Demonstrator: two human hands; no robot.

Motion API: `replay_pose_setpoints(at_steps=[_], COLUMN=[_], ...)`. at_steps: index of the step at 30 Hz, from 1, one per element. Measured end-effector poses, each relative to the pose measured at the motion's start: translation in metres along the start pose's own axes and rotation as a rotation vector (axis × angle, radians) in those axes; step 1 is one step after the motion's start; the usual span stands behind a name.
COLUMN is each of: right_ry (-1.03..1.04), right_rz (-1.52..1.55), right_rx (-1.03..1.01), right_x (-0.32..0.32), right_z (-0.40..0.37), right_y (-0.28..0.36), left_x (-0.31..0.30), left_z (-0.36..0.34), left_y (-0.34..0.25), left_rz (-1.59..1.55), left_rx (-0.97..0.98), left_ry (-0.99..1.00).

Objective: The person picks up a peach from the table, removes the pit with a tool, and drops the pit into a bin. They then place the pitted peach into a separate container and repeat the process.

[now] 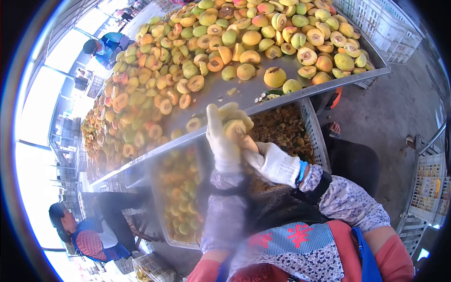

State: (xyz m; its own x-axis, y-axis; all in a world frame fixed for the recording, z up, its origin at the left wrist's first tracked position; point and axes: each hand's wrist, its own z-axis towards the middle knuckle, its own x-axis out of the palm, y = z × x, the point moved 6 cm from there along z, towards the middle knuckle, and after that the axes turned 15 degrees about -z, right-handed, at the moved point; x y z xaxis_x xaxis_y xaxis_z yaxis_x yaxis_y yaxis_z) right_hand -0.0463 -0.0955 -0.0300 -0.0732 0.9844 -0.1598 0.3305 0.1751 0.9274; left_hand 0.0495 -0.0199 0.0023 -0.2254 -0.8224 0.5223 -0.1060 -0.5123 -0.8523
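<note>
Beyond floral sleeves (224, 221), a yellow round peach (235, 128) is gripped at centre frame by the fingers of the white-gloved left hand (223, 143); the white-gloved right hand (275, 164) is pressed against it, and whether its fingers hold anything cannot be told.

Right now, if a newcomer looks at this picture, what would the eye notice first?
First comes the huge fruit pile, yellow, green and orange, which covers the metal table across the top. Next, in the middle, are two white-gloved hands: the left hand grips a cut fruit and the right hand meets it from the side. Behind them stands a crate of brown scraps.
</note>
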Motion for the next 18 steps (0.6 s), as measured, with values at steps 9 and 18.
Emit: replay_pose_setpoints(at_steps=[9,18], right_ry=[0.152,0.032], right_rz=[-0.147,-0.092], right_rx=[0.102,-0.144], right_x=[0.002,0.002], right_z=[-0.004,0.003], right_y=[-0.001,-0.006], left_x=[-0.010,-0.005], left_z=[0.005,0.002], left_y=[0.009,0.016], left_rz=[-0.028,-0.052], left_rx=[-0.161,-0.013], left_ry=[-0.084,-0.141])
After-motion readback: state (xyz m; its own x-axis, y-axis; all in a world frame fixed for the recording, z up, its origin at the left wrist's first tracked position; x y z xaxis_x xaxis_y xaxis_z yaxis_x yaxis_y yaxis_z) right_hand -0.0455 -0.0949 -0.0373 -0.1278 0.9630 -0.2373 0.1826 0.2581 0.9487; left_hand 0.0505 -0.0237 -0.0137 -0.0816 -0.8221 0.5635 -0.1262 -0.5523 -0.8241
